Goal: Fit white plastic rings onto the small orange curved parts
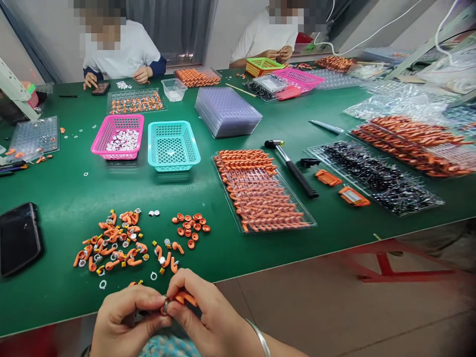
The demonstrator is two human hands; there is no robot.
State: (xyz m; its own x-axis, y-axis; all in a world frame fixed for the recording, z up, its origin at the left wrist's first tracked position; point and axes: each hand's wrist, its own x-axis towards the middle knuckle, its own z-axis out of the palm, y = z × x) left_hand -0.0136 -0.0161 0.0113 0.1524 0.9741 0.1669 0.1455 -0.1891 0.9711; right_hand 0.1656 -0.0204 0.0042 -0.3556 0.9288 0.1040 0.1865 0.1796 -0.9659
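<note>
My left hand (124, 317) and my right hand (208, 317) meet at the near table edge, fingertips pinched together on one small orange plastic part (185, 298) with a metal ring at its end. Just beyond them on the green table (238, 248) lies a loose heap of the same orange hook-shaped parts (111, 243), a cluster of round orange caps (190, 226) and a few white rings (102, 284). A silver bangle sits on my right wrist.
A clear tray of orange parts (262, 191), a hammer (292, 166), pink basket (118, 136), teal basket (173, 145) and stacked clear trays (226, 110) lie ahead. A black phone (18, 238) rests left. Two people work across the table.
</note>
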